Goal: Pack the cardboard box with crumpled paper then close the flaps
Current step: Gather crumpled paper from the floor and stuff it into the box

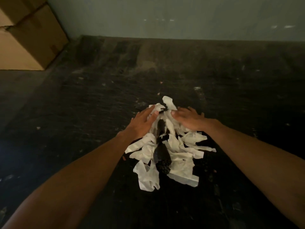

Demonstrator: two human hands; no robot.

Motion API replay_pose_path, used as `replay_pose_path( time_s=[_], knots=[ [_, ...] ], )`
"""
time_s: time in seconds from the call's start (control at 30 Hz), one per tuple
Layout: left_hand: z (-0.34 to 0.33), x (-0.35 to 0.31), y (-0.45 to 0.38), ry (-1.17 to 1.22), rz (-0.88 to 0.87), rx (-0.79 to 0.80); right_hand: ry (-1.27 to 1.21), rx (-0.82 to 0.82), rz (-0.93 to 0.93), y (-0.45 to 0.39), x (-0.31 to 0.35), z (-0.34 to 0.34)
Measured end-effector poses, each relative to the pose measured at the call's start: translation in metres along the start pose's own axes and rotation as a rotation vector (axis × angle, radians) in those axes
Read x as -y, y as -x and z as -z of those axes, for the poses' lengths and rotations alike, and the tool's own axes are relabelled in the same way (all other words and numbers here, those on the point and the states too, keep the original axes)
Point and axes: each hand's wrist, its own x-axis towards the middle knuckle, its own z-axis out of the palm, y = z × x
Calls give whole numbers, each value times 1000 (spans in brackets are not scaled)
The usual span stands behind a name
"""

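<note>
A loose heap of white crumpled paper strips [173, 152] lies on the dark floor in the middle of the view. My left hand [142, 123] rests flat against the heap's far left side, fingers spread. My right hand [188, 119] presses on its far right side, fingers apart over the paper. Neither hand has closed around the paper. A dark lump [162, 160] shows among the strips. A closed cardboard box [31, 35] stands at the far left, well away from both hands.
The dark scuffed floor [82, 113] carries small paper scraps. A pale wall [165, 15] runs across the back. A second cardboard box [21, 7] is stacked on the first one in the top left corner.
</note>
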Motion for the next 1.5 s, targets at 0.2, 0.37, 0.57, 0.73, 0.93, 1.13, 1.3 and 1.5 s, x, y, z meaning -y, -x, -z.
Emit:
replay_pose_path(
  time_s=[0.2,0.37,0.57,0.73,0.93,1.13,1.3,1.5],
  knots=[
    [10,11,45,-33,-52,182,-93,86,178,50,9,-27],
    [20,33,101,-272,-240,131,-307,6,271,114,2,-46],
    [32,83,183,-593,-235,248,-154,-199,-1,163,-56,-75],
    [2,75,184,-718,-346,302,110,-88,87,157,-43,-102],
    [-14,43,127,-700,-357,273,306,-76,254,120,-6,-103],
    [-25,45,96,-742,-259,233,346,-135,329,88,6,-113],
    [-31,47,101,-723,-365,109,198,-222,325,84,12,-128],
    [-36,40,97,-842,-397,-21,131,-392,359,82,28,-130]
  ],
)
